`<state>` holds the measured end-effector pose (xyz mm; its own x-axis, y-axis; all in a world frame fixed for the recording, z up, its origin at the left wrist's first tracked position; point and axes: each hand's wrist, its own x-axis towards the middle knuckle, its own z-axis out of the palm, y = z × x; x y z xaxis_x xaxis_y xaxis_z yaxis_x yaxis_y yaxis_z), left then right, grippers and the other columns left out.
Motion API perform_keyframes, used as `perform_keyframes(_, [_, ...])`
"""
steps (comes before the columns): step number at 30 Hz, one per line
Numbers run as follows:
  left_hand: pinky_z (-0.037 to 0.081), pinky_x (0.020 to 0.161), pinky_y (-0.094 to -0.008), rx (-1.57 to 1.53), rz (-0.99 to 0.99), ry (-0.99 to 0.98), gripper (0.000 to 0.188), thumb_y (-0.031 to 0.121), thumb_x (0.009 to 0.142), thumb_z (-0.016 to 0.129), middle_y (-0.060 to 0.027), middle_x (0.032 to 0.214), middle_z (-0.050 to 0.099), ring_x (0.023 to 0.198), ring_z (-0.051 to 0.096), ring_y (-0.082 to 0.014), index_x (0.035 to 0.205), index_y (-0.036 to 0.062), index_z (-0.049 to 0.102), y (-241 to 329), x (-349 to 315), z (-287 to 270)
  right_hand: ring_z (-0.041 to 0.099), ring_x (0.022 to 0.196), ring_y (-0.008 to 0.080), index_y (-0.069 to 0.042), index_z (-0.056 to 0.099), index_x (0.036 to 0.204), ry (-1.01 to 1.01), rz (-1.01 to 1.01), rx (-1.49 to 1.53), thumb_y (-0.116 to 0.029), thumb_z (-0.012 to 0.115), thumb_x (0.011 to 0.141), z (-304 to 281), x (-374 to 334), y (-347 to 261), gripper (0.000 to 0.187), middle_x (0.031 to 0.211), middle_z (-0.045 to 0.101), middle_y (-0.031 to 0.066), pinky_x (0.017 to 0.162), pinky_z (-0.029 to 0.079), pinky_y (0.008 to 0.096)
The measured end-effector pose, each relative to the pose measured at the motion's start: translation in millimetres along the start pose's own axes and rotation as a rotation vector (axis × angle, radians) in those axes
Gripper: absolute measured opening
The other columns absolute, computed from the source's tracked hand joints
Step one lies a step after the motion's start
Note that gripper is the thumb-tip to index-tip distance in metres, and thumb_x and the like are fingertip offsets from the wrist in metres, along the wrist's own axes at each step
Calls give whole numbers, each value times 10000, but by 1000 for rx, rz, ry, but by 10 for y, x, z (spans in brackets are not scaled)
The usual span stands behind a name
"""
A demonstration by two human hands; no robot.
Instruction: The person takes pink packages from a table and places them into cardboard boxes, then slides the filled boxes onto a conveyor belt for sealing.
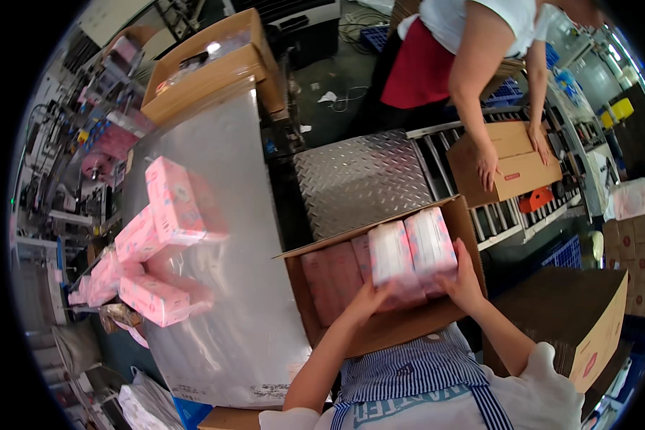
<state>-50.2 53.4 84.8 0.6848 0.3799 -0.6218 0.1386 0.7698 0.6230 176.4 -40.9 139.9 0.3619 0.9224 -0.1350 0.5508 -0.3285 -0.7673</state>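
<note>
Two pink-and-white tissue packs (pixel 413 251), side by side, are squeezed between my two hands over the right part of an open cardboard carton (pixel 373 345). My left hand (pixel 371 295) is closed against their near left side. Pressed to the right side is my right hand (pixel 464 279), its fingers partly hidden by the pack. More pink tissue packs (pixel 330 279) lie in the carton's left part. To the left, several loose packs (pixel 172 201) rest on a shiny metal table (pixel 244 287), some stacked across each other.
A diamond-plate surface (pixel 362 179) adjoins the carton's far side and leads to a roller conveyor (pixel 491 218). There a co-worker's hands press on a closed cardboard box (pixel 509 158). Stacked flat cardboard (pixel 559 315) stands at right; an open box (pixel 208 64) sits beyond the table.
</note>
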Motion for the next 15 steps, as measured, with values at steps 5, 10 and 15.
perform_keyframes(5, [466,895,-334,78,-132,257,565,328,939,531,-83,1279,490,1080,537,-193,1388,49,332,-150,720,299,221,1325,415,-260,209,1445,-394,138,-689,-330,751,697,467,449,128,927,1466,238,142,1027,252,593])
perform_keyframes(10, [466,881,-311,258,219,209,476,272,902,595,-148,1179,590,1034,585,-212,1289,20,477,-318,275,-142,178,1337,467,-256,218,1431,-566,225,-891,-549,630,755,1305,1300,917,844,1500,191,127,993,262,649])
perform_keyframes(15, [436,908,-264,229,440,734,398,190,931,564,-62,1145,599,1019,553,-112,1278,14,480,-213,-1022,-748,551,1117,308,-97,581,1196,-646,-61,-506,-315,588,851,1380,1848,1641,408,1209,581,159,927,445,395])
